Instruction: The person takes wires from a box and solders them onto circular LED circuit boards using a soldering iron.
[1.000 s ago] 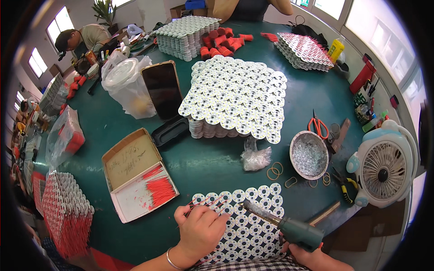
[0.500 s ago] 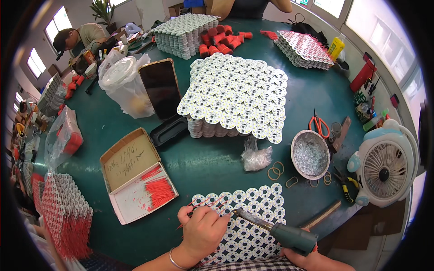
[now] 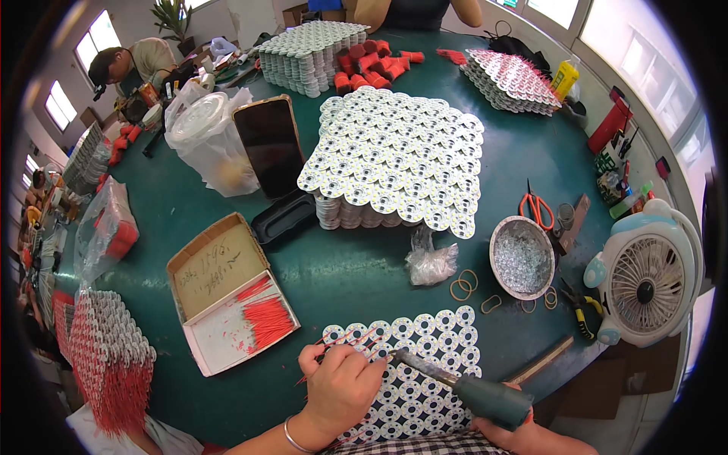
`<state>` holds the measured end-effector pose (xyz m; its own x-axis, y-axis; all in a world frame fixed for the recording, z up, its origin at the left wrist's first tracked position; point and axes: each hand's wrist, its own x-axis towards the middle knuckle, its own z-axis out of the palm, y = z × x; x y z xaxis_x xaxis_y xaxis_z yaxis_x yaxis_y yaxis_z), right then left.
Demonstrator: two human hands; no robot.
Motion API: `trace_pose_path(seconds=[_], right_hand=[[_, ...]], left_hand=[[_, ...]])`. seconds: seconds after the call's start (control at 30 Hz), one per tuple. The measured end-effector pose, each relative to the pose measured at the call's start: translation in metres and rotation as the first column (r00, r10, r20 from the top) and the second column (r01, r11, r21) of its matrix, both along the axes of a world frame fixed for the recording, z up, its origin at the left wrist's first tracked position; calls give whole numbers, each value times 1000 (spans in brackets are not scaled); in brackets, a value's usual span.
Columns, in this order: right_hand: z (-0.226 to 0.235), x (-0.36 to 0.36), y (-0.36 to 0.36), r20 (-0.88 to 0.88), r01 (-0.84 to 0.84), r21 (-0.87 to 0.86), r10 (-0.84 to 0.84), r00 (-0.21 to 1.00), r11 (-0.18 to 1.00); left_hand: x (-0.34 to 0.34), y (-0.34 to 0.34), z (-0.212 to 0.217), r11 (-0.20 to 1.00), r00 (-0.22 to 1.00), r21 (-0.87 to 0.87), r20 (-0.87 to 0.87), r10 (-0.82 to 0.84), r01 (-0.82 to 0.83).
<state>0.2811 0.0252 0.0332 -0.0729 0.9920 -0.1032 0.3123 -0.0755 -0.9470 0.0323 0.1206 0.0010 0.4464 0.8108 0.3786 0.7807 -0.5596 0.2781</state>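
Note:
My left hand (image 3: 341, 390) is closed in a pinch on thin red wires (image 3: 355, 337) over the upper left part of a panel of round white LED boards (image 3: 436, 409). In my right hand (image 3: 506, 434) is a green-handled soldering iron (image 3: 489, 400), gripped from below. Its dark metal barrel slants up to the left, and the tip meets the panel area right beside my left fingertips. Whether the tip touches a wire is too small to tell. Left of the panel lies an open cardboard box (image 3: 199, 345) with a bundle of cut red wires (image 3: 267, 322).
A tall stack of LED panels (image 3: 394, 159) stands ahead, beside a phone (image 3: 269, 148). To the right are a bowl of clear bits (image 3: 522, 258), orange scissors (image 3: 537, 208), pliers (image 3: 584, 311) and a small fan (image 3: 644, 280). A wired panel stack (image 3: 114, 364) sits at left.
Another person's forearm and pale clothing have come into view at the lower left, below the wired stack. My hands and the soldering iron have hardly moved.

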Motion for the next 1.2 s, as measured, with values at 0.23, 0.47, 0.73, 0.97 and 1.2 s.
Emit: trace_pose_path(seconds=[0.23,0.47,0.73,0.97,1.2], right_hand=[[-17,10,-2,195,-101,291,44,980,951],[-8,7,-4,-61,5,136,3,998,991],[-4,4,-14,-87,63,-123,-74,993,990],[0,4,-12,-18,-23,-21,23,1000,1000],[2,8,-8,-232,-129,-297,59,971,946]], left_hand=[[-1,0,-3,1000,1000,-1,16,-7,7],[-8,-12,12,999,999,-33,46,16,-15],[-11,-17,0,998,998,-47,58,36,-33],[-11,-26,8,998,997,44,78,30,-33],[-11,-21,-3,998,998,-62,61,-7,11]])
